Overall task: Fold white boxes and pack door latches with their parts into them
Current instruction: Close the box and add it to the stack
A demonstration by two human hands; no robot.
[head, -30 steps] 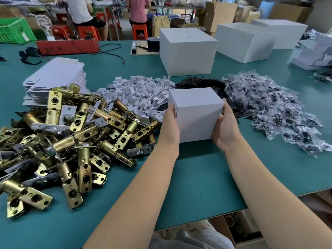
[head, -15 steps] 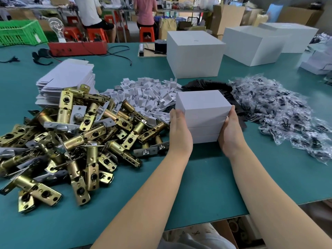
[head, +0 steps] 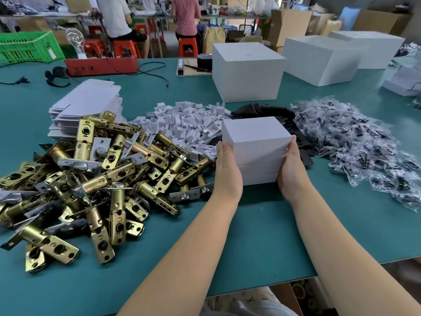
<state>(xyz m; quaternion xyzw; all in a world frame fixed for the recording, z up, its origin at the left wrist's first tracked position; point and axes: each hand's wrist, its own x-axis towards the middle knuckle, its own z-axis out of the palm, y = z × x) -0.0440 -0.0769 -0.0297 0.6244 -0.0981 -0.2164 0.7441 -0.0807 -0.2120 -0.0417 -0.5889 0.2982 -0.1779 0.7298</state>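
Table (head: 262, 224), green-topped: brass door latches (head: 95, 179) heaped left; bagged parts (head: 364, 151) heaped right; flat box blanks (head: 88, 103) stacked behind the latches. Stack of small white boxes (head: 256, 144), centre, pressed between left hand (head: 227, 172) and right hand (head: 290, 172), fingers straight against its sides.

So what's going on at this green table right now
A person is packing door hardware. Both hands, the left hand and the right hand, press flat against the two sides of a small stack of closed white cardboard boxes on the green table. Left of it lies a heap of brass door latches; behind are flat white box blanks, small white card inserts and, on the right, clear bags of small dark parts.
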